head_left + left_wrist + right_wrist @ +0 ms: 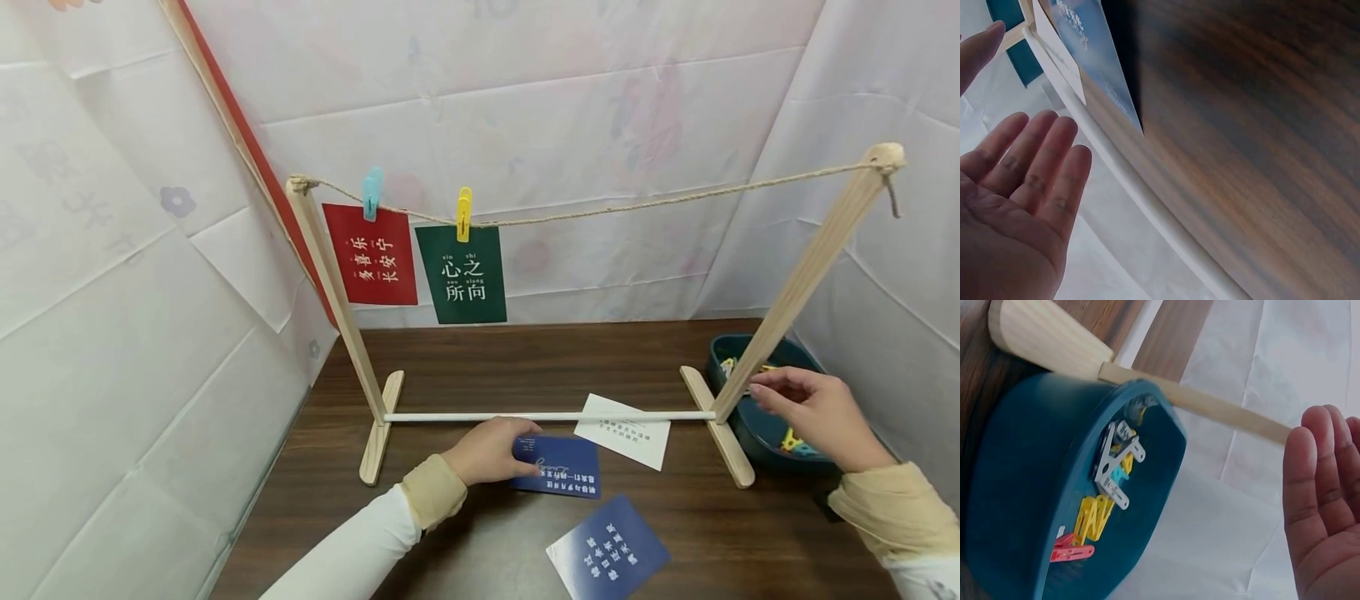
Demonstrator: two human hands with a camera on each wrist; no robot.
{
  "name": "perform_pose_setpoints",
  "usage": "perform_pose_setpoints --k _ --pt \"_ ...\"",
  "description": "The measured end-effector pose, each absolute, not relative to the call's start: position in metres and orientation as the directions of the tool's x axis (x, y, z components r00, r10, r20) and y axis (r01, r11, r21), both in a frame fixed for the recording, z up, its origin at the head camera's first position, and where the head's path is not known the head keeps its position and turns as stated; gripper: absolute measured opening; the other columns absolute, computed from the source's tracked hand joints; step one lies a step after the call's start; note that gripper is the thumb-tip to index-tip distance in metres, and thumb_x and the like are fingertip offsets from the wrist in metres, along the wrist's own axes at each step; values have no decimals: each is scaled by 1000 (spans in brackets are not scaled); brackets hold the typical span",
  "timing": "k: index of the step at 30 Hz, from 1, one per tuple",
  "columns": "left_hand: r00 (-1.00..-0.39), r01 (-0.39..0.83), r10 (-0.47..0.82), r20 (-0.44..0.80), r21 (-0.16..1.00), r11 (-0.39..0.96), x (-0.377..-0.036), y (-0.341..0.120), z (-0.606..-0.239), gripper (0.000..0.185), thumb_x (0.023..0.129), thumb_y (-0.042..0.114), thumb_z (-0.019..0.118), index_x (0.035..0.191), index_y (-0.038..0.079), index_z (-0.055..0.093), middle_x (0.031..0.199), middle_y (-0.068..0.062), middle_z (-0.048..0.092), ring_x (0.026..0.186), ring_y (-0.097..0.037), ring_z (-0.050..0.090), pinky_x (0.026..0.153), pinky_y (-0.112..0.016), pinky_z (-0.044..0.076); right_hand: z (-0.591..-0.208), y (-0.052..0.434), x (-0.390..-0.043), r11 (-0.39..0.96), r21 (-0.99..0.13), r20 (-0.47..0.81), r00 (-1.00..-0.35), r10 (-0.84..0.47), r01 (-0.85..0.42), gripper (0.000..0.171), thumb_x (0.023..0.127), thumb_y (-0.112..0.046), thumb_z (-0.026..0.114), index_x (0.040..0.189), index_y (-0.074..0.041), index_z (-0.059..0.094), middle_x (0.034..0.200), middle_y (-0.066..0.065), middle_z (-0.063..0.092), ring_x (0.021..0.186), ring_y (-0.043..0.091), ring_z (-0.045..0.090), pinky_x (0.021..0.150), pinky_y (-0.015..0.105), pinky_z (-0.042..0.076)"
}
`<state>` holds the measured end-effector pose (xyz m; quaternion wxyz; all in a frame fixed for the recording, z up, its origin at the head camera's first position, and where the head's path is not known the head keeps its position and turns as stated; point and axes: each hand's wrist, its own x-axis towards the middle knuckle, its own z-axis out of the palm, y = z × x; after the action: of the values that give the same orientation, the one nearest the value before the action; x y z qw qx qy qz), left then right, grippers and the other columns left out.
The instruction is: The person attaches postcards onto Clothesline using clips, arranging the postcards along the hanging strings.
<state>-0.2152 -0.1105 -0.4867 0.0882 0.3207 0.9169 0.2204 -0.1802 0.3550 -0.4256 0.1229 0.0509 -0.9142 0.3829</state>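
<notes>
My left hand point(491, 450) reaches to the left end of a blue printed card point(566, 475), thumb spread from the fingers. In the left wrist view its fingers are extended, and no card lies between them. A second blue card point(609, 550) lies nearer on the table, and a white card point(637, 442) lies under the rack's crossbar. Over a dark teal bin point(1029, 469) hovers my right hand point(828, 417), its fingers loosely bent with nothing visible in them. Yellow clothespins point(1088, 519), a red clothespin point(1072, 552) and grey ones point(1110, 465) lie inside the bin.
A wooden rack holds a twine line point(600, 212) between two posts point(810, 283). A blue clothespin point(372, 196) clips a red card point(371, 258) there; a yellow clothespin point(463, 215) clips a green card point(465, 287). The white crossbar point(487, 417) runs low above the table.
</notes>
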Motion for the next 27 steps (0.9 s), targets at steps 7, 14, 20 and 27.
perform_pose_setpoints --k 7,14,20,27 --pt "-764 581 644 -42 388 715 -214 -104 -494 67 86 39 93 142 11 70 136 -3 76 127 -16 69 113 -34 53 -426 363 -181 754 -648 196 -980 27 -109 30 107 -19 71 118 9 75 88 1 77 71 -5 62 58 21 54" --pt "-744 620 666 -53 317 718 -215 -99 -502 74 84 43 94 145 11 67 141 -1 73 131 -15 67 114 -31 52 -426 370 -180 803 -593 154 -987 49 -53 32 108 -22 69 117 8 74 91 12 76 70 -2 57 58 24 51" --pt "-733 636 677 -66 290 715 -215 -94 -504 73 84 44 93 144 13 66 140 -1 73 131 -15 67 113 -31 52 -428 377 -181 835 -549 149 -987 52 -39 30 107 -21 70 115 7 75 92 14 76 69 -1 52 57 26 48" --pt "-729 642 679 -92 253 724 -216 -90 -512 74 85 48 92 145 15 66 144 0 70 134 -15 65 112 -30 53 -429 383 -185 858 -513 107 -993 42 -19 31 106 -21 71 114 9 74 94 19 76 73 9 58 57 27 48"
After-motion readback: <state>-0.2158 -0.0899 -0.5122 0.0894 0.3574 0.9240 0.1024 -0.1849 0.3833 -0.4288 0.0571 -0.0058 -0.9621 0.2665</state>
